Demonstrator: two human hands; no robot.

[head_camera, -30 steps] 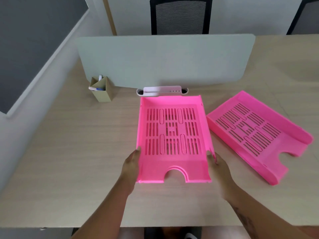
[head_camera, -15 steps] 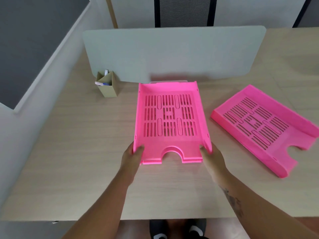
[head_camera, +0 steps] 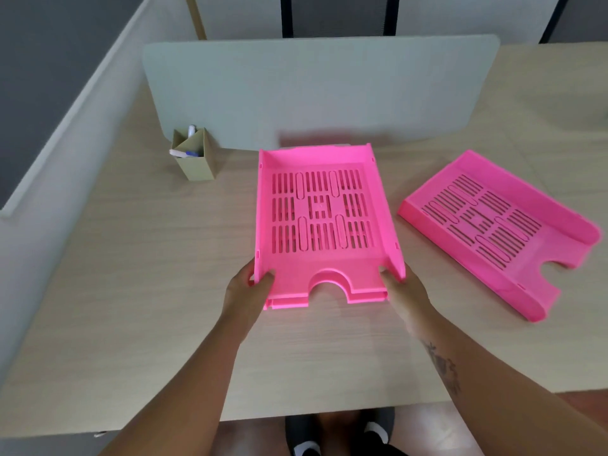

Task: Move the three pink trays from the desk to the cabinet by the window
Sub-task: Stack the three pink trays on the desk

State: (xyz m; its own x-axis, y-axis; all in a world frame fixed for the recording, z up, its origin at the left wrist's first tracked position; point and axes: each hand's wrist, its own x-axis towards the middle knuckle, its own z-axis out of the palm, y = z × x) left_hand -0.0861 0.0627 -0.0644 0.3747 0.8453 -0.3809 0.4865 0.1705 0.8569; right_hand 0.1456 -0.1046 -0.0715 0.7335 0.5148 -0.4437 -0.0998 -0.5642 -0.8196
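Observation:
A pink slotted tray is in front of me over the middle of the desk, its notched front edge toward me. What looks like a second pink tray's edge shows just under its front lip. My left hand grips the front left corner, thumb inside the rim. My right hand grips the front right corner the same way. Another pink tray lies flat on the desk to the right, turned at an angle, apart from both hands.
A grey divider screen stands across the desk behind the held tray. A small cardboard pen holder with pens stands at the screen's left end. A chair back shows beyond the screen. My feet are below the desk's near edge.
Both hands have closed on the middle tray's front corners and raised it off the desk; it now covers the white holder at the screen's foot. The right-hand tray has stayed put.

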